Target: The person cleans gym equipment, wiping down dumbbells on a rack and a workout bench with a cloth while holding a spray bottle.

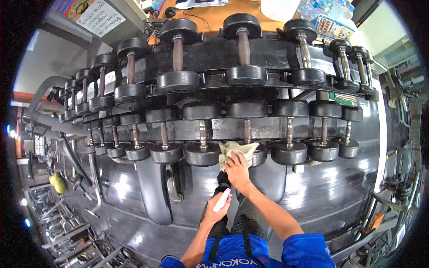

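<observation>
My right hand (237, 172) presses a pale beige cloth (230, 152) against the front head of a black dumbbell (258, 156) on the lower row of the rack. The cloth and fingers cover the left part of that head. Closed around a slim white object with a pinkish end (221, 201), my left hand (213, 210) is lower down, in front of my legs. What kind of object it is cannot be made out. Just left of the cloth sits another black dumbbell (202, 154) with a shiny metal handle; a similar dumbbell (289, 152) lies to the right.
Several more dumbbells, such as one with a brown handle (244, 49), fill the upper tier of the black rack (214, 56). Behind it stands an orange-brown desk (210, 18) with bottles (321, 6). A padded bench (154, 196) is at left, over a shiny dark floor (321, 192).
</observation>
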{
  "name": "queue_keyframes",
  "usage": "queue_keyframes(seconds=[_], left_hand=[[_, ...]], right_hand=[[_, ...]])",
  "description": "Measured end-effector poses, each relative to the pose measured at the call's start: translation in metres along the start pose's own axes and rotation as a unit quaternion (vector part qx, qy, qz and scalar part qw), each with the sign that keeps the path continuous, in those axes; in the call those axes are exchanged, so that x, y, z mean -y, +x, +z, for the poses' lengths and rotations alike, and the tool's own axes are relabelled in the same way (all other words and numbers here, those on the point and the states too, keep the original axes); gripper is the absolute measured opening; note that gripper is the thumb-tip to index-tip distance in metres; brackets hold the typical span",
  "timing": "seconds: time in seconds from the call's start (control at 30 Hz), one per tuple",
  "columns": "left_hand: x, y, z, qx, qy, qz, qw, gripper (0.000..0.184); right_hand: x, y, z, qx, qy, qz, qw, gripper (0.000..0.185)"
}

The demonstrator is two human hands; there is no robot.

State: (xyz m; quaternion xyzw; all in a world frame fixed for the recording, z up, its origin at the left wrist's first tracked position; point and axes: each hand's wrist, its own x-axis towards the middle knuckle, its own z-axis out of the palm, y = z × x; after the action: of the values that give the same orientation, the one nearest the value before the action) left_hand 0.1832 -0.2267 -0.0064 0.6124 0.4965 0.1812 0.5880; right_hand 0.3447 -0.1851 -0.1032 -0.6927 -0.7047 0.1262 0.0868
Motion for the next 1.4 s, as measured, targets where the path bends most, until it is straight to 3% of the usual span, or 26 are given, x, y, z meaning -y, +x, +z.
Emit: queue_keyframes(seconds=[0.03, 0.13, 0.23, 0.27, 0.37, 0.4, 0.5, 0.63, 0.73, 0.83, 0.87, 0.97, 1.0, 1.07, 1.1, 1.23, 1.27, 1.4], left_hand=[[-0.003, -0.001, -0.010, 0.008, -0.007, -0.017, 1.000, 0.020], [-0.005, 0.001, -0.040, 0.019, 0.030, 0.094, 0.995, 0.018], [0.000, 0.006, -0.065, 0.048, 0.034, 0.134, 0.989, 0.018], [0.004, 0.006, -0.073, 0.067, 0.030, 0.086, 0.994, 0.017], [0.004, 0.011, -0.084, 0.074, 0.048, 0.103, 0.991, 0.016], [0.007, 0.012, -0.086, 0.087, 0.038, 0.081, 0.992, 0.015], [0.008, 0.015, -0.088, 0.112, 0.037, 0.086, 0.989, 0.017], [0.007, 0.020, -0.081, 0.126, 0.051, 0.107, 0.985, 0.015], [0.015, 0.022, -0.067, 0.143, 0.072, 0.114, 0.980, 0.011], [0.021, 0.021, -0.051, 0.161, 0.096, 0.123, 0.974, 0.009], [0.028, 0.022, -0.045, 0.163, 0.106, 0.134, 0.972, 0.008], [0.037, 0.018, -0.035, 0.175, 0.157, 0.139, 0.962, 0.016], [0.038, 0.016, -0.032, 0.175, 0.176, 0.148, 0.957, 0.016], [0.039, 0.013, -0.026, 0.185, 0.232, 0.140, 0.945, 0.015], [0.030, 0.011, -0.023, 0.177, 0.252, 0.216, 0.927, 0.016], [0.051, 0.002, -0.011, 0.126, 0.263, 0.181, 0.939, 0.028], [0.060, 0.003, -0.008, 0.106, 0.277, 0.196, 0.935, 0.029], [0.078, -0.004, 0.000, 0.066, 0.282, 0.222, 0.931, 0.024]], right_hand=[[0.010, 0.012, 0.008, 0.058, -0.099, -0.013, 0.993, 0.030], [0.029, 0.040, 0.031, 0.241, -0.221, -0.039, 0.944, 0.034], [0.034, 0.056, 0.049, 0.313, -0.214, -0.021, 0.925, 0.034], [0.035, 0.052, 0.052, 0.282, -0.222, -0.008, 0.933, 0.033], [0.026, 0.032, 0.039, 0.235, -0.205, -0.030, 0.950, 0.034], [0.019, 0.016, 0.040, 0.165, -0.207, -0.038, 0.963, 0.033], [-0.010, -0.029, 0.003, 0.018, -0.026, -0.028, 0.999, 0.041], [-0.033, -0.079, -0.009, -0.152, 0.084, 0.140, 0.975, 0.052], [-0.032, -0.108, 0.002, -0.240, 0.289, 0.282, 0.883, 0.044], [-0.021, -0.141, 0.041, -0.253, 0.449, 0.460, 0.723, 0.036], [-0.018, -0.151, 0.052, -0.272, 0.466, 0.457, 0.707, 0.037], [0.000, -0.177, 0.094, -0.384, 0.593, 0.513, 0.488, 0.042], [0.014, -0.175, 0.067, -0.390, 0.604, 0.542, 0.435, 0.046], [0.017, -0.195, 0.084, -0.398, 0.607, 0.539, 0.427, 0.047], [0.020, -0.207, 0.092, -0.401, 0.610, 0.538, 0.422, 0.048], [0.029, -0.245, 0.107, -0.394, 0.610, 0.549, 0.415, 0.044], [0.028, -0.255, 0.119, -0.396, 0.595, 0.549, 0.434, 0.045], [0.033, -0.288, 0.125, -0.398, 0.627, 0.525, 0.417, 0.045]])
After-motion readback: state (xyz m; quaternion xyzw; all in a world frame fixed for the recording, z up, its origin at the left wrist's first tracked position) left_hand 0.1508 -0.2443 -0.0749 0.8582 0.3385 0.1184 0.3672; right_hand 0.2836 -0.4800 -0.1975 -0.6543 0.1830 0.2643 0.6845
